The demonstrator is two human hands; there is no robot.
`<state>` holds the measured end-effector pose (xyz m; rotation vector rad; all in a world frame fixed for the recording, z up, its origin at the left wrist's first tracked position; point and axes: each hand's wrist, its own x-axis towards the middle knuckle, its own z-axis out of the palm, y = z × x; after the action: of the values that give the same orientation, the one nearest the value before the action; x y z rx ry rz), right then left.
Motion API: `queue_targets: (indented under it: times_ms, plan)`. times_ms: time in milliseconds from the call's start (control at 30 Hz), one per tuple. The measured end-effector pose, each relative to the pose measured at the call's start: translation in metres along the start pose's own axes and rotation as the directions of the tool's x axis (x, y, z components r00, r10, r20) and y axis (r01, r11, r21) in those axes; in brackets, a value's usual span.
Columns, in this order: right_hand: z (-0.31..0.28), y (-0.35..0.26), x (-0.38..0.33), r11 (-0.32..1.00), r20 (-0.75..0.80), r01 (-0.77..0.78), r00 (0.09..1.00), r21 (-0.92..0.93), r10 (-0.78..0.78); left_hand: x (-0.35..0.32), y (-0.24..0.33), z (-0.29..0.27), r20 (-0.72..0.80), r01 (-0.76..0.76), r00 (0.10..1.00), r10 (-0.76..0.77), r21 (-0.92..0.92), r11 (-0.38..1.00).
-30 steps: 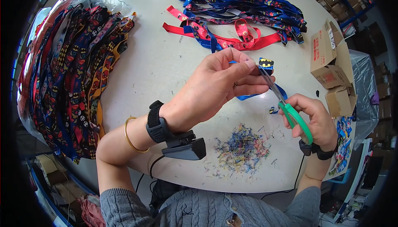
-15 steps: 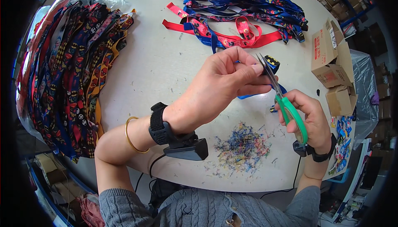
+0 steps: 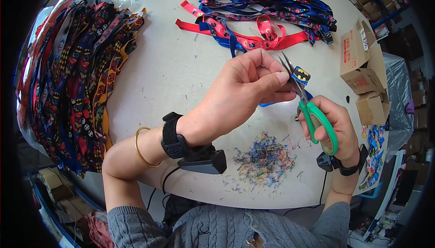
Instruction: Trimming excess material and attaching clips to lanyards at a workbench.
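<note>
My left hand (image 3: 260,82) is closed in a pinch on a blue printed lanyard strap (image 3: 301,75), whose black-and-yellow patterned end sticks out past the fingertips. Most of the strap is hidden behind that hand. In my right hand (image 3: 337,128) is a pair of green-handled scissors (image 3: 327,128), thumb and fingers through the loops. The blades point up and away, slightly parted, right beside my left thumb and across the strap's edge. Below both hands, a heap of short coloured thread clippings (image 3: 266,159) lies on the white table (image 3: 167,66).
A large pile of printed straps (image 3: 77,85) in clear plastic covers the left side. More blue straps (image 3: 267,5) lie at the back, with red ones (image 3: 244,39) in front. An open cardboard box (image 3: 362,62) stands at the right edge, near colourful small packets (image 3: 375,150).
The strap's patterned end has turned to show its face more fully. The scissor blades and handles have opened a little wider, while my left hand stays almost in place.
</note>
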<state>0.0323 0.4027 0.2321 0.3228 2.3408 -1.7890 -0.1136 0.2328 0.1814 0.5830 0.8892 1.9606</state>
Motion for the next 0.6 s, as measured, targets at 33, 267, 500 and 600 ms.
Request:
queue_targets:
  times_ms: [33, 267, 500, 600]
  plan:
    - [0.001, 0.000, 0.000, 1.000, 0.001, -0.004, 1.000, 0.010, 0.004, 0.000, 0.000, 0.000, 0.000, -0.004, 1.000, 0.004, -0.001, 1.000]
    - [-0.003, -0.003, -0.003, 0.991, 0.009, -0.027, 1.000, 0.127, 0.026, -0.002, 0.006, 0.002, 0.012, 0.007, 1.000, -0.007, 0.011, 1.000]
    - [-0.002, -0.005, -0.001, 0.975, -0.038, 0.050, 0.998, 0.217, -0.043, -0.007, 0.001, 0.003, 0.213, -0.106, 0.977, 0.008, 0.454, 0.885]
    - [-0.004, -0.007, 0.000, 0.963, -0.080, 0.097, 0.994, 0.251, -0.079, -0.012, 0.002, 0.006, 0.370, -0.360, 0.925, 0.080, 0.796, 0.487]
